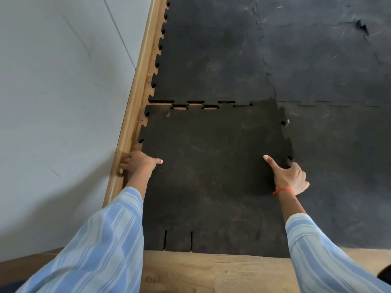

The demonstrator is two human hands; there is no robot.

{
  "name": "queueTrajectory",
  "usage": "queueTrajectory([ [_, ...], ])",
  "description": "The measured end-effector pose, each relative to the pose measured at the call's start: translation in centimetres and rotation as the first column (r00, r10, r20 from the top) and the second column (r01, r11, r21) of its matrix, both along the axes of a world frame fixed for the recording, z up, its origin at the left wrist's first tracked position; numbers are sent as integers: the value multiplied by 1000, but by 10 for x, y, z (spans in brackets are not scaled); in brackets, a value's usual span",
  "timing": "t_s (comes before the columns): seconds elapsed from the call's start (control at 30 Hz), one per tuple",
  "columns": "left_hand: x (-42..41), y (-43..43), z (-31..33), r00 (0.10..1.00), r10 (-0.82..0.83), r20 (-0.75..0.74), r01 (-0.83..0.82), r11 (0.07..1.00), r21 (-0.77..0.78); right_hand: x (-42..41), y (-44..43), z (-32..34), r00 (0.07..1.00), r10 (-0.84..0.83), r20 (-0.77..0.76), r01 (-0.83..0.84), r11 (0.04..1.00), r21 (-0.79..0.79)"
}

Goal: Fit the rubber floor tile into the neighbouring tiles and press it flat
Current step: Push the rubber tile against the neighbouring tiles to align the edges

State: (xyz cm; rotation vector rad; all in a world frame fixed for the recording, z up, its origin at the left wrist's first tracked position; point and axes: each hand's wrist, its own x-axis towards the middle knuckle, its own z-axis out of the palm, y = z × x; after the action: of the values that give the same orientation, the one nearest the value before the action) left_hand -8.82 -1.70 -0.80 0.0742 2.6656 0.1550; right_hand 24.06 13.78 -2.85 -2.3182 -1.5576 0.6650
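A black rubber floor tile (211, 166) with jigsaw edges lies in the corner by the wall. My left hand (139, 161) grips its left edge, thumb on top and fingers tucked beside the skirting. My right hand (289, 176) holds its right edge, thumb stretched across the top. Along the far edge, gaps with bare wood show between its teeth and the far tile (211, 60) on the left half; the right half of that seam looks closed. The right edge sits slightly raised over the right-hand tile (338, 166).
A grey wall (59, 102) and a wooden skirting board (137, 92) run along the left. More black tiles (328, 49) cover the floor at the back right. Bare wooden floor (211, 271) lies at the near edge. Two slits cut the tile's near edge.
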Motion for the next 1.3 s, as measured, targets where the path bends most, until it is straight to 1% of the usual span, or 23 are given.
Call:
queueTrajectory([
  [0.13, 1, 4, -1, 998, 30, 47, -35, 994, 104, 9, -1, 1, 998, -34, -55, 35, 999, 14],
  [0.37, -12, -8, -6, 996, 88, -2, -88, 993, 83, -7, 8, 14, 995, -11, -95, 23, 991, 132],
  [0.47, -15, -6, -2, 995, 95, -7, -93, 988, 120, -10, 14, 19, 995, -11, -102, 26, 989, 145],
  [0.53, -17, 1, 1, 998, 67, -15, -65, 989, 130, -8, 17, 19, 995, -24, -100, 37, 992, 125],
  [0.6, -17, 9, 3, 1000, 24, -6, -23, 993, 114, -6, 19, 17, 995, -28, -92, 33, 997, 62],
  [0.73, -14, 15, -1, 1000, -29, 5, 29, 998, 63, -2, 16, 4, 998, 40, -41, -42, 998, -50],
  [0.87, -12, 11, -3, 998, -66, -12, 67, 997, 26, -3, 16, -1, 997, 73, 1, -73, 994, -78],
  [1.0, -10, 8, -3, 993, -116, -23, 116, 993, 2, 0, 17, -2, 996, 83, 12, -82, 993, -87],
  [1.2, -9, 6, -8, 998, -65, 5, 65, 997, 29, 0, 23, 0, 993, 110, 46, -107, 992, -68],
  [1.3, -6, 6, -8, 998, -66, 5, 66, 998, 17, 1, 27, 1, 991, 119, 57, -114, 990, -88],
])
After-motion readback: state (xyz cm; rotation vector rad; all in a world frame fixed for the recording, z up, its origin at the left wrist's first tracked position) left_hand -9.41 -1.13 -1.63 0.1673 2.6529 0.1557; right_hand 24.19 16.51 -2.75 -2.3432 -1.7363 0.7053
